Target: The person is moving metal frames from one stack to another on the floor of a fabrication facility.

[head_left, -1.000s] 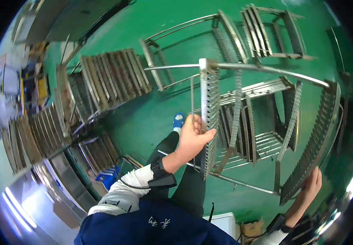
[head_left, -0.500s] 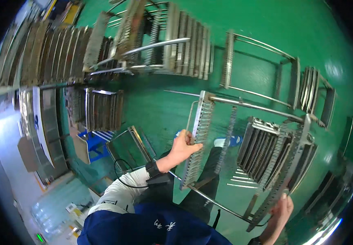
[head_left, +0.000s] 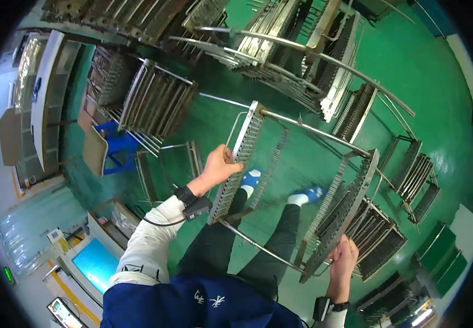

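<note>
A metal rack (head_left: 319, 133) with slotted, comb-like sides and round crossbars hangs in front of my legs. My left hand (head_left: 220, 167) is closed on its left slotted side, thumb over the teeth. Low on the right side, my right hand (head_left: 344, 256) is closed around the slotted bar, its fingers partly hidden behind it. Between the two sides, the green floor and my blue-covered shoes (head_left: 308, 195) show through.
More slotted racks (head_left: 157, 101) stand stacked to the left, and others (head_left: 381, 238) lie by my right hand. A rack pile (head_left: 280, 41) with long rods fills the far side. A blue stool (head_left: 117, 147) and a white cabinet door (head_left: 48, 98) are at left.
The view has turned, and the surrounding stacks have shifted in the picture. Both hands keep hold of the rack, which appears further left and slightly higher. Both shoes show more fully.
</note>
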The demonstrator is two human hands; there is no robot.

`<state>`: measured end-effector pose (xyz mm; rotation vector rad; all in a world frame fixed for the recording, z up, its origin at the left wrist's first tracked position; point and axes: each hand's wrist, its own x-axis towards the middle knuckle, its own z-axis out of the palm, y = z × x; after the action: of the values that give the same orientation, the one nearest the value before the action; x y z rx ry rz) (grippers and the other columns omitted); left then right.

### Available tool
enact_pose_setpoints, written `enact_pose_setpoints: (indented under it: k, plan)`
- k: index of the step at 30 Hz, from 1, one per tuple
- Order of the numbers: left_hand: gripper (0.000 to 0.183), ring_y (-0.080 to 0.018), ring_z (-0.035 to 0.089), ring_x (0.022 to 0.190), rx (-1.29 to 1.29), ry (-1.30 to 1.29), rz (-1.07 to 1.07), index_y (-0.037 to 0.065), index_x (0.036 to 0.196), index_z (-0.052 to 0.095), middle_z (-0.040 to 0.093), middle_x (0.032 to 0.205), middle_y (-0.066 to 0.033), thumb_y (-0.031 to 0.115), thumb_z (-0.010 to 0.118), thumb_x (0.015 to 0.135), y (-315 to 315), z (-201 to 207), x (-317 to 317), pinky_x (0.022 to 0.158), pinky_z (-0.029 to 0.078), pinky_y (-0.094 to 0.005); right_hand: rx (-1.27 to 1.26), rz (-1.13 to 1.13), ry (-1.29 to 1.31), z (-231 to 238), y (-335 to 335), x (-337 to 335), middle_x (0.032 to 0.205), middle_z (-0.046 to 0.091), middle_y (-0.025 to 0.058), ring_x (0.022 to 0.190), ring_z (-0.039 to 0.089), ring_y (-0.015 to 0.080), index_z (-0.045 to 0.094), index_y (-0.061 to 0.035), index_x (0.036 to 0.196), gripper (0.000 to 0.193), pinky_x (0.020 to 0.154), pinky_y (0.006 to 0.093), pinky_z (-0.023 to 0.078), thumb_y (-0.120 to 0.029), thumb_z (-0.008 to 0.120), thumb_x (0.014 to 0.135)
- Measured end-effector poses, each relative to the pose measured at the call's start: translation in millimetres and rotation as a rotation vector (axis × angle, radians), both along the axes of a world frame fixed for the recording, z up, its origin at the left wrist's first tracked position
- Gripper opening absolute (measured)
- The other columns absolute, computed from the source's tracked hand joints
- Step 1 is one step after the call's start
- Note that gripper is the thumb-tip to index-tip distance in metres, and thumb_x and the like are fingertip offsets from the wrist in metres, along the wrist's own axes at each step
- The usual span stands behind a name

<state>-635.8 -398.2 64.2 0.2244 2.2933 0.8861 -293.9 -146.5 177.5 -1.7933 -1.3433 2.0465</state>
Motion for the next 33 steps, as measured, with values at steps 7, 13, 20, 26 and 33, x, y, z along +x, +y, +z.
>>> enact_pose_setpoints:
  k: [7,13,20,26,33]
  plan:
    - [0.043,-0.0204,0.053,0.058,-0.028,0.031,0.053,0.004,0.078,0.046,0.053,0.065,-0.0085,0.019,0.082,0.060,-30.9,-106.5,-12.8,0.055,0.044,-0.0356,-0.004,0.097,-0.091,-151.8,-7.0,-8.6,0.050,0.041,-0.0018,0.039,0.039,0.0097,0.046,-0.0111,0.063,0.036,0.038,0.0280,0.039,-0.021,0.056,0.095]
    - [0.042,-0.0278,0.054,0.058,-0.170,0.168,0.097,0.004,0.080,0.044,0.054,0.065,-0.0129,0.018,0.079,0.061,-57.6,-241.9,-29.0,0.057,0.045,-0.0402,-0.035,0.422,-0.278,-326.7,-13.8,-65.7,0.053,0.050,0.0043,0.042,0.051,0.0153,0.055,-0.0040,0.070,0.031,0.042,0.0322,0.042,-0.024,0.055,0.094]
    - [0.043,-0.0389,0.062,0.072,-0.178,0.144,0.216,0.003,0.087,0.046,0.060,0.073,-0.0206,0.018,0.077,0.063,-70.4,-346.8,-38.7,0.064,0.048,-0.0463,0.021,0.567,-0.453,-481.1,-20.0,-87.6,0.058,0.058,0.0044,0.051,0.054,0.0128,0.056,-0.0056,0.071,0.030,0.043,0.0306,0.044,-0.025,0.054,0.094]
    - [0.042,-0.0398,0.063,0.077,-0.264,0.135,0.127,0.002,0.090,0.047,0.061,0.078,-0.0202,0.021,0.076,0.064,-82.9,-381.9,-53.5,0.068,0.049,-0.0465,-0.055,0.626,-0.484,-517.0,-34.6,-89.2,0.065,0.061,0.0027,0.055,0.054,0.0110,0.056,-0.0075,0.073,0.027,0.046,0.0307,0.051,-0.025,0.053,0.093]
    - [0.043,-0.0331,0.057,0.063,-0.255,0.238,0.091,0.002,0.085,0.043,0.055,0.068,-0.0161,0.019,0.077,0.063,-91.7,-383.5,-45.0,0.060,0.046,-0.0427,-0.036,0.576,-0.507,-521.3,-45.1,-85.6,0.064,0.063,0.0067,0.053,0.057,0.0129,0.058,-0.0029,0.071,0.032,0.040,0.0307,0.052,-0.025,0.057,0.094]
